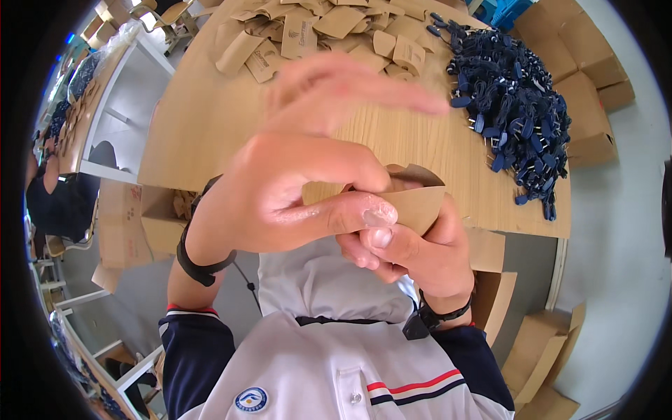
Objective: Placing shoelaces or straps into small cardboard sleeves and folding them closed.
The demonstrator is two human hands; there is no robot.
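Note:
A small brown cardboard sleeve (421, 207) is between my hands, its top opening bowed apart. My left hand (274, 171) pinches its left edge between thumb and index finger; the other fingers are raised and blurred by motion. From below and the right, my right hand (428, 260) grips the same sleeve, thumb against its lower edge. Whether anything is inside the sleeve, I cannot tell. Beyond my hands, a heap of similar brown sleeves (301, 33) lies on the wooden table (203, 129). Dark blue cords with plugs (514, 112) are piled on the table's right side.
Cardboard boxes (584, 105) stand at the far right, and an open carton (535, 353) sits low on the right. Under the table's left edge is another open box (162, 220). A person in dark clothing (66, 199) sits at another table on the left.

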